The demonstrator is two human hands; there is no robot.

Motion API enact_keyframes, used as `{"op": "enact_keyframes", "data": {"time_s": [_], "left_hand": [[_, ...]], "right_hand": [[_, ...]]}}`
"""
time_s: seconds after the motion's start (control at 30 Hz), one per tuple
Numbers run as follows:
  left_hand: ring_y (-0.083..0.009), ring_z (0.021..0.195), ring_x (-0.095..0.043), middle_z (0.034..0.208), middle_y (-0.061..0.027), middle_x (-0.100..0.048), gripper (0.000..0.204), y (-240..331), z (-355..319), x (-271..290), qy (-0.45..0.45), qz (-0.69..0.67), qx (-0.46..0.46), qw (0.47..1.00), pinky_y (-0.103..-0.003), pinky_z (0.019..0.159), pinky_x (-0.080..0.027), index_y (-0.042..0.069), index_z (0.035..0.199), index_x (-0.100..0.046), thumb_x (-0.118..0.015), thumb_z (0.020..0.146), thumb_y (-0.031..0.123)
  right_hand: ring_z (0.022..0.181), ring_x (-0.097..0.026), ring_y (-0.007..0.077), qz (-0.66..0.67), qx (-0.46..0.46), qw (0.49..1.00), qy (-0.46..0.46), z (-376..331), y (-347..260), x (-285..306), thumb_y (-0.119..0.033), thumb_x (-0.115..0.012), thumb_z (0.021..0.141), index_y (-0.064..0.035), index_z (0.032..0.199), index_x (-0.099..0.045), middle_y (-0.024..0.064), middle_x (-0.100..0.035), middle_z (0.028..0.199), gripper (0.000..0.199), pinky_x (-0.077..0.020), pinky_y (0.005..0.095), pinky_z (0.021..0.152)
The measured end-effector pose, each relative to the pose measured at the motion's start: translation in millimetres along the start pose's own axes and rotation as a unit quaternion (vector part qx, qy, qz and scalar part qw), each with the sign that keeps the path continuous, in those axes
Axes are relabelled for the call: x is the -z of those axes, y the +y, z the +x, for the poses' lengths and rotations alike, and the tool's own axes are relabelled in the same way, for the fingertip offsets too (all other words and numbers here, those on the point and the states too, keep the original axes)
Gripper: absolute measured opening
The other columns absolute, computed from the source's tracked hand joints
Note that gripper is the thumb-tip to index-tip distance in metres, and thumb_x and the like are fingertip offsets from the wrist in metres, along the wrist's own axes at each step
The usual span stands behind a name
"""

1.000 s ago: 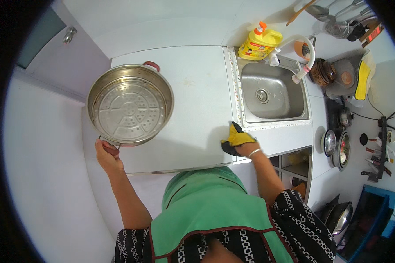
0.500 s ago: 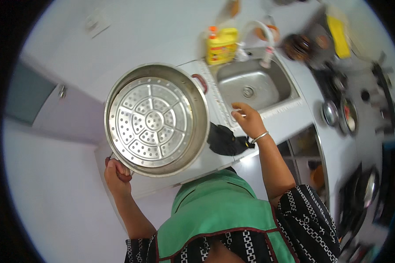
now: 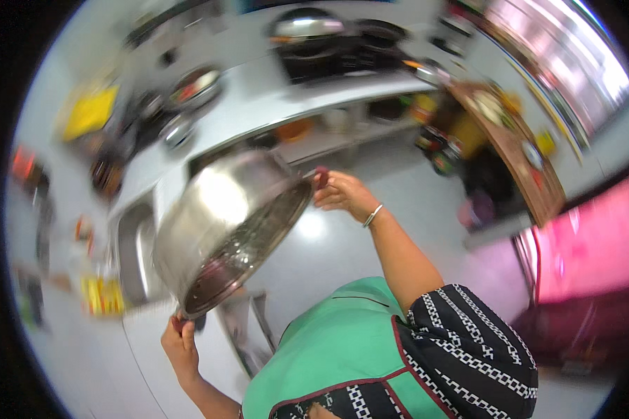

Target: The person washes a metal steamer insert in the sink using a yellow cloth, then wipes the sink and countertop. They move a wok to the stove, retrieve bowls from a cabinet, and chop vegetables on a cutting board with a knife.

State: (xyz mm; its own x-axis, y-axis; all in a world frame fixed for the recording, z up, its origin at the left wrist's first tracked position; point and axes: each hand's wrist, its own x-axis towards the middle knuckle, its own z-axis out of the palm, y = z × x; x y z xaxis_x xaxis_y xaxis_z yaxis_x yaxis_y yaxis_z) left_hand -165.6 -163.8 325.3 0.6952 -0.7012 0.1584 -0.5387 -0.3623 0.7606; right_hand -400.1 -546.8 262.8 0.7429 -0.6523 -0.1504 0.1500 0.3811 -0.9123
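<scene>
A large round stainless steel steamer pot (image 3: 220,209) hangs in the air in front of me, strongly tilted, its shiny round face turned toward my body. Motion blur keeps me from telling whether that face is its inside or its underside. My left hand (image 3: 180,347) is closed on the dark red handle at the pot's lower end. At the upper right end, my right hand (image 3: 346,193) grips the other dark red handle (image 3: 321,177). The perforated plate cannot be made out.
A sink (image 3: 136,244) lies left of the pot, beside a yellow jug (image 3: 103,296). Across the floor, a counter (image 3: 248,94) bears a stove with a lidded wok (image 3: 307,31). Vegetables lie on a wooden shelf (image 3: 514,150) at right.
My view has swung right, from the sink toward the stove. The pot has come off the counter area and tipped over. My right hand, empty before, now holds its second handle.
</scene>
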Motion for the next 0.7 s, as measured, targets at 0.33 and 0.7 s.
{"op": "enact_keyframes", "data": {"time_s": [0.33, 0.7], "left_hand": [[-0.0114, 0.081, -0.053, 0.093, -0.0008, -0.056, 0.031, 1.9, 186.5, -298.7, -0.347, -0.191, -0.032, 0.918, -0.026, 0.070, -0.044, -0.002, 0.118, -0.053, -0.049, 0.090, 0.009], [-0.0079, 0.063, -0.049, 0.087, -0.0045, -0.060, 0.030, 97.8, 317.3, -673.0, -0.553, -0.326, 0.199, 0.740, -0.020, 0.054, -0.041, 0.002, 0.117, -0.052, -0.052, 0.087, 0.008]], "right_hand": [[0.065, -0.049, 0.0081, 0.059, -0.029, 0.936, 0.345, -84.5, 95.4, 231.5, -0.013, -0.049, 0.086, -0.0089, 0.106, -0.056, 0.0002, -0.054, 0.079, 0.022, -0.0416, 0.0222, 0.059], [0.063, -0.049, 0.0082, 0.144, -0.044, 0.799, 0.582, -120.3, 119.3, 432.1, -0.008, -0.047, 0.087, -0.0123, 0.119, -0.054, -0.0015, -0.055, 0.079, 0.033, -0.0414, 0.0225, 0.057]]}}
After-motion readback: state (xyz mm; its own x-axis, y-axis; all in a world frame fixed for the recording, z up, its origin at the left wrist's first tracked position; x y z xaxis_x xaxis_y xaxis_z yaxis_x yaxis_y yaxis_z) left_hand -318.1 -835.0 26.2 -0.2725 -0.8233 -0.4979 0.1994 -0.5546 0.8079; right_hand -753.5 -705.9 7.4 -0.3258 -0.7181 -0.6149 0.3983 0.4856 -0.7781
